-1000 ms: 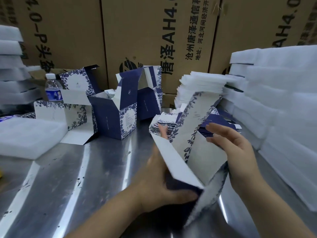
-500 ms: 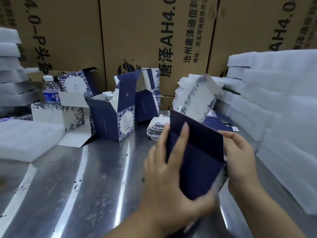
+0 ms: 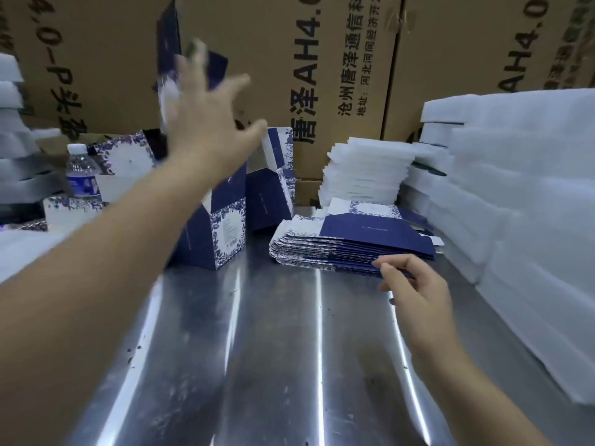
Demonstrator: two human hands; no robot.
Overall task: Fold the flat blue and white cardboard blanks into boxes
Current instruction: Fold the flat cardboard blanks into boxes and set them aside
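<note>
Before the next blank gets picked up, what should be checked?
1. Blanks left in the stack: ok, plenty.
2. The right hand at the stack: ok, at its near edge.
3. The right hand gripping a blank: cannot tell.
4. The left hand free: cannot tell; fingers spread, blurred box at its fingertips.
5. The table bare in front: ok.
6. The folded boxes apart from the stack: ok.

Table: steel top (image 3: 273, 365), scuffed, streaked with glare.
Back: big brown cartons (image 3: 354, 75) side by side, printed with black Chinese characters and "AH4".
Right: tall stacks of white foam sheets (image 3: 531, 220).
Centre back: smaller foam stack (image 3: 363, 175), close against the cartons.
Far left: more foam piles (image 3: 16, 162), with a capped water bottle (image 3: 82, 178) just beside them.
</note>
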